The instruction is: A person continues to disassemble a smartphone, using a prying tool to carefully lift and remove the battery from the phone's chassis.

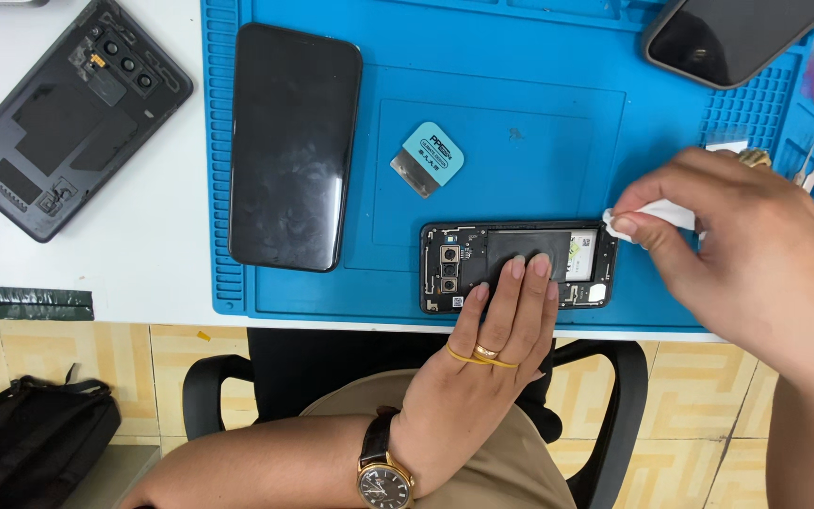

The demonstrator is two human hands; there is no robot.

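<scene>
Tiled floor, a black office chair [605, 415] and a dark bag [35, 429] fill the lower frame beneath the white bench. Left hand [492, 358], ringed, lies flat with fingers extended, pinning the opened phone [520, 267] at lower centre of the blue work mat [558, 123]; it grips nothing. Right hand [737, 245], at centre right, pinches a small white wipe [657, 215] between thumb and fingers at the phone's right end. Judged thin, light, rigid and fragile with internals exposed, the phone is best held by its frame edges. Beyond lie a round light-blue opening pick [429, 158] with a metal blade, a dark-screened phone [292, 146], a removed back cover [63, 118] at upper left, and another phone [737, 33] at upper right.
</scene>
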